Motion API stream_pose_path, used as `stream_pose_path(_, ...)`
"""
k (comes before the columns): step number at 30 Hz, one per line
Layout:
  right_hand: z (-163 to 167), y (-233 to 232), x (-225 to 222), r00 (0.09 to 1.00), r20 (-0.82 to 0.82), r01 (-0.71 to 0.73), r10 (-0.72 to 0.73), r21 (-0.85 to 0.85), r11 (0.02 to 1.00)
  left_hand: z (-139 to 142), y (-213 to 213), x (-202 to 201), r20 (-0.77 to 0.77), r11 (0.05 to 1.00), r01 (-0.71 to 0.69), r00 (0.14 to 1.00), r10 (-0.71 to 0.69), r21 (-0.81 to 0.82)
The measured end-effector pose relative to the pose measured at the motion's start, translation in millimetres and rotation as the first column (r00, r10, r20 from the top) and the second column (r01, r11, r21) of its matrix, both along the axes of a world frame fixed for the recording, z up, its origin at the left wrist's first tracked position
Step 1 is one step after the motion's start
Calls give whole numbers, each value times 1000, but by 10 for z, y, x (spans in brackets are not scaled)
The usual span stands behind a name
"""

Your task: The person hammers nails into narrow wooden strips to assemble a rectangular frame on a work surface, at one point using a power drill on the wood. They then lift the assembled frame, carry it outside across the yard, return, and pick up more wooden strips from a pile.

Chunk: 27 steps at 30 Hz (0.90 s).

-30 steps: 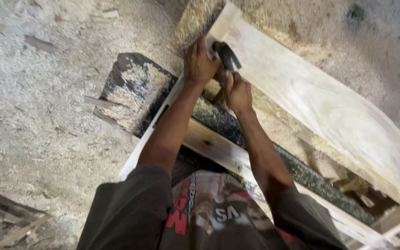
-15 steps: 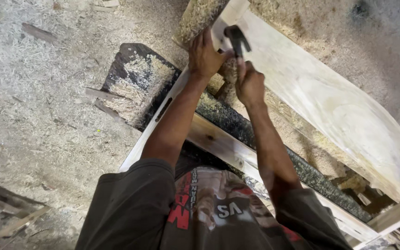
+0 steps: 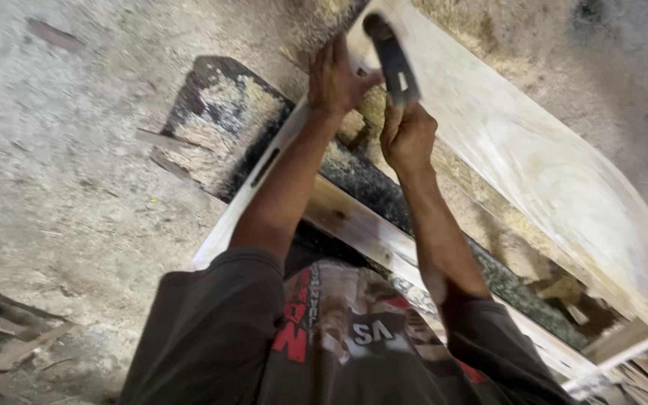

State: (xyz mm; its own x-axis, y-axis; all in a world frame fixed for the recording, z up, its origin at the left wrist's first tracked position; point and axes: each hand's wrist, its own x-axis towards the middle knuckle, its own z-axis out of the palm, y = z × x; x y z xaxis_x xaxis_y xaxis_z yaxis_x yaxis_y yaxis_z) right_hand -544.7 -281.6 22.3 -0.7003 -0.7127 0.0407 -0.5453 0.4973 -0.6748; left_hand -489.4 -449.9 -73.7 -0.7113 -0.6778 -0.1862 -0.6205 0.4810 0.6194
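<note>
While your left hand steadied the pale plank, your right hand, clamped on a raised hammer, needed a square downstroke.

No packages, labels, signs or screens are visible.

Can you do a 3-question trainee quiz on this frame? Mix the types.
1. True or false: the right hand grips a dark hammer.
2. What does the left hand rest on? A) the end of the pale wooden frame B) the dark board on the floor C) a scrap stick
3. Fill in: the floor is strewn with ____.

Key: 1 true. 2 A. 3 sawdust.
</note>
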Motion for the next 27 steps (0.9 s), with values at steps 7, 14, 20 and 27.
stream_pose_path(7, -113, -120, -64, 989, 128, 45, -67, 169, 985, 32, -5, -30, -40, 998, -12, 999, 10, -64)
stream_pose_path(14, -354, 78, -10, 963, 210, 103, -169, 292, 951, 98, 24, 17, -82, 976, 72, 992, -91, -204)
stream_pose_path(20, -134, 530, 333, 914, 251, 266, -318, 219, 939, 267, 47, 423, 88, 818, 393, 915, -395, -419)
stream_pose_path(27, 405, 962, 948, 792, 555, 160, -254, 212, 964, 435, -61, 935, -23, 931, 312, 949, -313, 188)
